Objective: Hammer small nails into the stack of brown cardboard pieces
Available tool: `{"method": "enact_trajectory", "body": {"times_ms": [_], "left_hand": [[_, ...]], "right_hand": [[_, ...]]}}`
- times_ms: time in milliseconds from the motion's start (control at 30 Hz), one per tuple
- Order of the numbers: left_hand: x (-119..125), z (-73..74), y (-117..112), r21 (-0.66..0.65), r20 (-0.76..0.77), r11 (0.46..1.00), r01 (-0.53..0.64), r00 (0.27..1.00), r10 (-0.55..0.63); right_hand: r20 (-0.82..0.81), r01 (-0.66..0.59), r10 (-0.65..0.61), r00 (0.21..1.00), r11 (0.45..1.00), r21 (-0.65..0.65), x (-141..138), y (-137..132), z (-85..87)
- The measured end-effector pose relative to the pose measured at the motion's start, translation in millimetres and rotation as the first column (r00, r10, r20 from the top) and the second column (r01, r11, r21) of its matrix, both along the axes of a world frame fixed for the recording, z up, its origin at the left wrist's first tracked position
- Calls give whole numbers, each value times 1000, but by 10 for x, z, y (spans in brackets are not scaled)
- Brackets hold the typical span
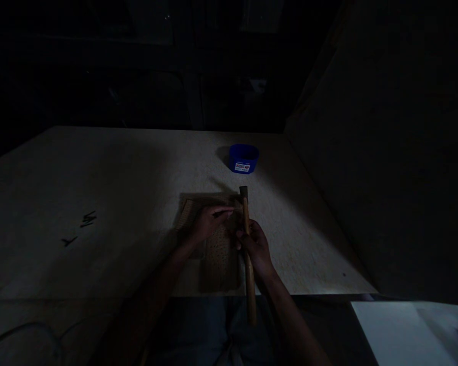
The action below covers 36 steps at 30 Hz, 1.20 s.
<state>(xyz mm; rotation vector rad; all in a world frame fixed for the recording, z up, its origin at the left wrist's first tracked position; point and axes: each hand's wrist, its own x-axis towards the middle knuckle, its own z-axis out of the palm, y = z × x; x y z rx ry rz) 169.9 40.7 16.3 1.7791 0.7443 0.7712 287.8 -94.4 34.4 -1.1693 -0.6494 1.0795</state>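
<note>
The person's right hand (259, 250) had its fingers closed around the wooden handle of a hammer (248, 262), head pointing away. The left hand (206, 223), over a perforated brown board (217, 254) on the tabletop (137, 188), stretched its fingers toward the hammer; their grip was unclear. Beyond stood a labelled blue tub (243, 158).

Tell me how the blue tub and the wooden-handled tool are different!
The wooden-handled tool is long and thin, while the blue tub is short, wide and hollow. The tool is brown with a dark head; the tub is blue with a white label. The tool is held in the right hand, but the tub stands on the table. Both are dimly lit.
</note>
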Motion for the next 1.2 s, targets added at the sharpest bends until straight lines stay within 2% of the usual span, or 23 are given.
{"method": "enact_trajectory", "body": {"times_ms": [233, 433, 567, 633, 733, 833, 933, 1067, 1133, 1200], "left_hand": [[20, -38, -31, -21, 1, 1000, -12, 1000, 12], [28, -70, -38, 27, 7, 998, -49, 999, 49], [34, -100, -27, 39, 15, 998, -45, 999, 44], [34, -115, -24, 30, 9, 998, -46, 999, 46], [33, -131, -23, 14, -11, 999, -46, 999, 46], [37, -131, -26, -1, -16, 999, -51, 999, 51], [45, -115, -32, -19, -19, 998, -61, 998, 61], [50, -107, -32, -31, -29, 997, -69, 997, 68], [50, -120, -27, -22, -30, 997, -80, 996, 79], [51, -134, -22, -11, -37, 996, -89, 995, 88]], "right_hand": [[-7, 4, -4, 1000, 999, -41, 4, -23, 19], [1, 11, -11, 1000, 1000, 7, -3, -14, 5], [-112, 21, -15, 994, 998, 51, 22, -22, 31], [-177, -14, 16, 984, 1000, 13, 69, -70, 111], [-195, -76, 64, 979, 996, -53, 177, -204, 325], [-160, -137, 120, 980, 985, -101, 290, -343, 569], [-74, -207, 196, 978, 957, -204, 367, -413, 733], [96, -281, 331, 939, 897, -342, 382, -430, 794], [158, -259, 327, 932, 904, -340, 359, -448, 790], [178, -212, 272, 946, 931, -297, 331, -473, 777]]}}
